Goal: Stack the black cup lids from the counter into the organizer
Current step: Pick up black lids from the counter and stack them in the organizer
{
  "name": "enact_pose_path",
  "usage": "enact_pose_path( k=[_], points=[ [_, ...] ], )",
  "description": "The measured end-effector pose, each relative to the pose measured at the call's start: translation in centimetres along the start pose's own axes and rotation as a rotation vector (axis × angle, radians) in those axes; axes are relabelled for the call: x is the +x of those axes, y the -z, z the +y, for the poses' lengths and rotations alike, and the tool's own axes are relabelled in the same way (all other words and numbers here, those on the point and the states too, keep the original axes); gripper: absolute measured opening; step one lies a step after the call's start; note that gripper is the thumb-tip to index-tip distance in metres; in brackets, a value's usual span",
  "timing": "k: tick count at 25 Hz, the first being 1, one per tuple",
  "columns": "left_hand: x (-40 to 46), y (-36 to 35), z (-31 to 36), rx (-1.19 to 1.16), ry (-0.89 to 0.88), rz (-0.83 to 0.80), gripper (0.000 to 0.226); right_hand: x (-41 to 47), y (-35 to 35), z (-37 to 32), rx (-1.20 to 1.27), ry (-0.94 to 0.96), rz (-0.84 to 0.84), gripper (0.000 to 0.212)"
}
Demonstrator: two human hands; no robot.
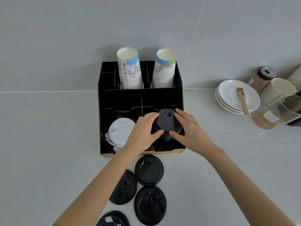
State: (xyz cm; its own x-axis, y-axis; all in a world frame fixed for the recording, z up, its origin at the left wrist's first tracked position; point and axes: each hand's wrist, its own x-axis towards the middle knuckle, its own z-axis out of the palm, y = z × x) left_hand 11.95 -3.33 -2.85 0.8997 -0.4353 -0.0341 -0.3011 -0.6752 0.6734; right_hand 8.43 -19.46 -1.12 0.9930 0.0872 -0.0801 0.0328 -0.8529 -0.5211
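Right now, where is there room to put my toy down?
Bare counter lies left of the black compartment organizer, and between it and the stacked white saucers. In front, loose round black plastic lids and both arms crowd it.

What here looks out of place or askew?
A wooden-handled paintbrush lies on the stack of white saucers, odd among tableware. In the black organizer, the stack of white lids leans sideways. Four loose black lids lie scattered on the counter.

Bare counter [48, 144] left of organizer [140, 98]
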Motion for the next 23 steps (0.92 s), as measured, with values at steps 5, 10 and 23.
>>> enact_pose_path(
  k=[5, 10, 23],
  points=[
    [-1.5, 0.8, -0.1, -0.013, -0.008, 0.011, 0.055, -1.3, -0.1, -0.7, 0.051, 0.022, 0.1, 0.061],
    [-5.0, 1.7, -0.8, -0.037, -0.001, 0.049, 0.051, -4.1, -1.2, -2.2, 0.13, 0.082, 0.217, 0.05],
    [-11.6, -1.6, -4.7, 0.053, 0.147, -0.155, 0.057, -8.8, -7.8, -1.9, 0.168, -0.002, -0.104, 0.056]
  ],
)
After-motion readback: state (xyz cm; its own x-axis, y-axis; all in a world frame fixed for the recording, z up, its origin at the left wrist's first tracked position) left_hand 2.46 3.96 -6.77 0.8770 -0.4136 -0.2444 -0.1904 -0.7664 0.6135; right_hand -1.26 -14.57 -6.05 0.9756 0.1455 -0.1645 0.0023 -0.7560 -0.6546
